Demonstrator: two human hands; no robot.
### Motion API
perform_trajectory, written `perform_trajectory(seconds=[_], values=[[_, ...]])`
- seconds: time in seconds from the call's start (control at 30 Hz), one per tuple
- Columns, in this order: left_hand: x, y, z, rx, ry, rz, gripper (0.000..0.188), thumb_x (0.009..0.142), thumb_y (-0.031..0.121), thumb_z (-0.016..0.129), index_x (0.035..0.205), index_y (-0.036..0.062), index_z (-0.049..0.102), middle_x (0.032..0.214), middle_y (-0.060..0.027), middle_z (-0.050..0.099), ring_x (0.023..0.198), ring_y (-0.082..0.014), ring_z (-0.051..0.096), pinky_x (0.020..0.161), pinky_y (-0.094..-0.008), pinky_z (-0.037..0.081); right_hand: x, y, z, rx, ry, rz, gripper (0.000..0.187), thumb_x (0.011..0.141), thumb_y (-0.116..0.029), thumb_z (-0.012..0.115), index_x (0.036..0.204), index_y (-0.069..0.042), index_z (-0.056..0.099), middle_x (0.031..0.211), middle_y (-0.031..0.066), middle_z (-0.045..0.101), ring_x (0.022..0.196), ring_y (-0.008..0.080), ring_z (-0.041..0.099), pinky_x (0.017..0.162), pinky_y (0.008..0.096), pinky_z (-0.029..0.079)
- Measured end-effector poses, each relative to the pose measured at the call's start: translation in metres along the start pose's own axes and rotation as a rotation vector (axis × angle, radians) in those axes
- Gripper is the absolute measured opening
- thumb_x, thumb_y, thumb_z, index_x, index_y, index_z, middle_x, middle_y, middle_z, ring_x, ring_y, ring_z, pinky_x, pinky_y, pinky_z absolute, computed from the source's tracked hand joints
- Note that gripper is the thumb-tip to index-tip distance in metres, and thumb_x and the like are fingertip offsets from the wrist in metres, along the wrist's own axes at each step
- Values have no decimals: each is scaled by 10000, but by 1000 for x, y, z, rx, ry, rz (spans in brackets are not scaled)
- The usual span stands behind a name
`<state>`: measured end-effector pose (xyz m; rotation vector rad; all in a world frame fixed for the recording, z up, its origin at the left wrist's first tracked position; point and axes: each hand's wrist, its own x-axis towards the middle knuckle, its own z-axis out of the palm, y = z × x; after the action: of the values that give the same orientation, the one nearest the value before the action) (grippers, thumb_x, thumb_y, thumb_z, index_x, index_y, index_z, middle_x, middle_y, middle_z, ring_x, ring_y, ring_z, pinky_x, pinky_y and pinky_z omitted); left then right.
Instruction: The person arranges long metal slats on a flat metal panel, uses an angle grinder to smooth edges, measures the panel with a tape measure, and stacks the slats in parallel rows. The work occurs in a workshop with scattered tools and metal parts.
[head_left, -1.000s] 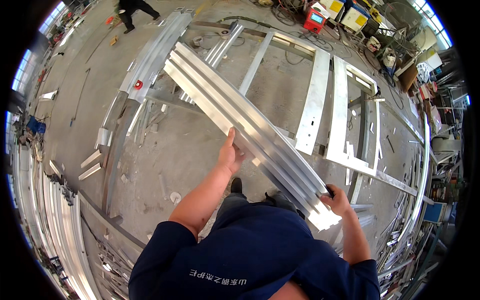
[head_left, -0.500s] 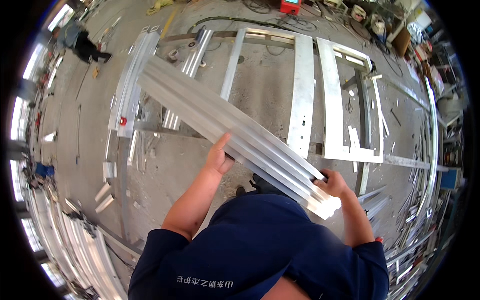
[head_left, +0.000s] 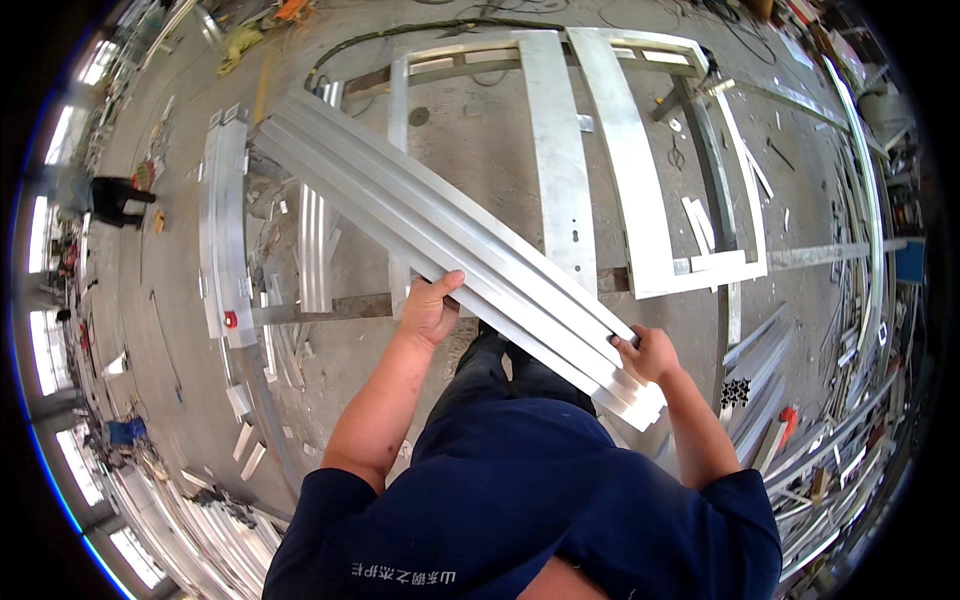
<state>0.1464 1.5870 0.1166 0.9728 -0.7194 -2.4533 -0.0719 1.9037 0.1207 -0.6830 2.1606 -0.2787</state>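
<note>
A bundle of long silver metal profiles [head_left: 420, 215], lying side by side with ridged faces, slants from the upper left down to the lower right in front of me. My left hand [head_left: 432, 308] is closed round its near edge around the middle, thumb on top. Close to the lower right end, my right hand [head_left: 645, 354] grips the far edge. Beneath and beyond the bundle stand white rectangular metal frames [head_left: 560, 150] on steel supports; the bundle hides part of the left one.
Left of the frames lies a stack of silver profiles [head_left: 226, 230] with a small red item [head_left: 231, 320] on it. Metal bars [head_left: 760, 370] lie at right. A person [head_left: 120, 200] is at the far left. A black cable [head_left: 400, 32] runs behind the frames.
My view has shifted, so the frames sit farther left and higher. Both hands keep their hold on the profiles. More of my legs shows, and the person at left appears lower.
</note>
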Motion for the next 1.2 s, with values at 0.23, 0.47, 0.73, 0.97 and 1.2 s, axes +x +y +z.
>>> perform_trajectory(seconds=[0.23, 0.47, 0.73, 0.97, 1.2], values=[[55, -11, 27, 108, -127, -106, 567, 844, 42, 702, 1359, 27, 464, 1244, -71, 609, 1167, -252, 574, 1073, -388, 409, -1, 8, 17, 146, 98, 180, 563, 850, -552, 675, 792, 7, 702, 676, 209, 641, 654, 382, 625, 638, 435, 498], [104, -61, -39, 1161, -463, -317, 545, 842, 232, 720, 1278, -50, 556, 1187, -165, 658, 1086, -287, 635, 960, -381, 484, 57, 33, 67, 279, 294, 353, 601, 853, -561, 669, 669, 10, 666, 589, 168, 622, 563, 305, 625, 580, 423, 487], [29, -31, -331, 1634, 116, -751, 568, 778, 388, 739, 1173, -13, 659, 909, -171, 718, 841, -291, 685, 794, -396, 531, 182, -3, 100, 350, 391, 562, 777, 827, -702, 566, 815, 64, 693, 894, 290, 679, 922, 432, 663, 817, 485, 517], [-64, 31, -383, 1300, 405, -952, 338, 857, 259, 689, 1082, 7, 677, 934, -122, 707, 810, -242, 684, 710, -370, 531, 227, -4, 122, 362, 386, 654, 758, 829, -697, 564, 914, 44, 698, 964, 279, 679, 968, 432, 651, 845, 480, 512], [-43, 5, -319, 1139, 387, -913, 387, 879, 226, 671, 1189, 0, 615, 984, -112, 694, 799, -223, 686, 666, -331, 531, 243, 10, 122, 504, 143, 662, 566, 920, -521, 540, 964, 19, 702, 1076, 218, 676, 1033, 374, 634, 903, 456, 497]])
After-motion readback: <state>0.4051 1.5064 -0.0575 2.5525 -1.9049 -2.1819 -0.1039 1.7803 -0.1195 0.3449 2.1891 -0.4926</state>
